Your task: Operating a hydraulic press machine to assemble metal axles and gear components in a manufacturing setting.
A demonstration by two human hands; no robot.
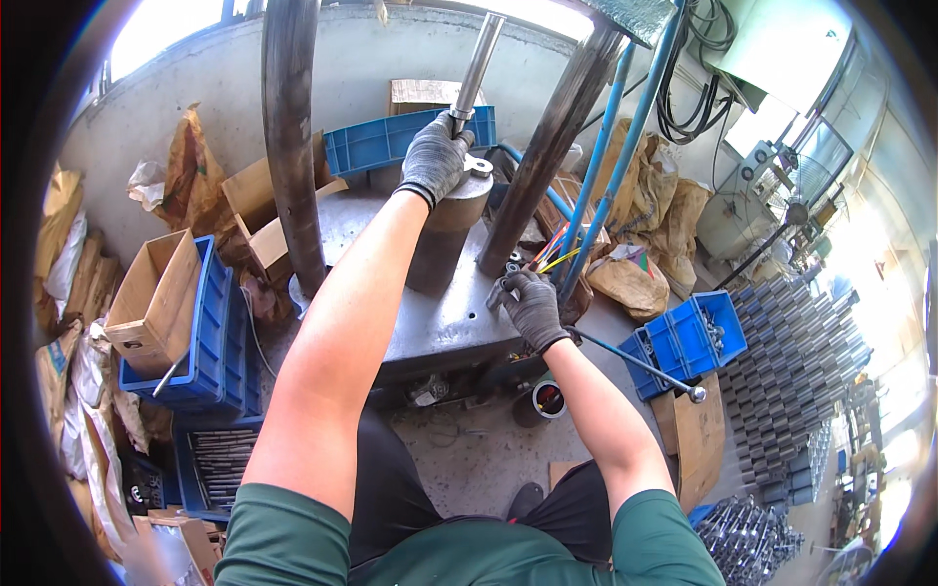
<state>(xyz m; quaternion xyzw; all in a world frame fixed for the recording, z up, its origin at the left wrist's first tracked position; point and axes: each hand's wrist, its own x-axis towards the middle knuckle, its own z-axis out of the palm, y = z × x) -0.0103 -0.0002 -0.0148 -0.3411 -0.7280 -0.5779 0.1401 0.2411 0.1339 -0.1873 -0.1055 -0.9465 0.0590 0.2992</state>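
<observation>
My left hand [437,158], in a grey glove, is wrapped round the lower end of a shiny metal rod [480,63] with a collar. The rod leans up and to the right. Just below it, a metal piece with a ring-shaped end [478,167] rests on top of a thick steel cylinder [445,244]. My right hand [534,311], also gloved, is at the right side of the steel table [430,317]. Its fingers are closed on a small grey metal part [498,292], partly hidden by them. Small metal rings [513,265] lie just beyond the fingertips.
Two dark steel columns [290,146] [552,146] flank the cylinder. A blue tray [366,145] stands behind it. Blue pipes [611,181] rise on the right. A ball-ended lever [696,394] sticks out near my right forearm. Blue crates [220,337] are stacked at left; stacked metal tubes [791,352] stand right.
</observation>
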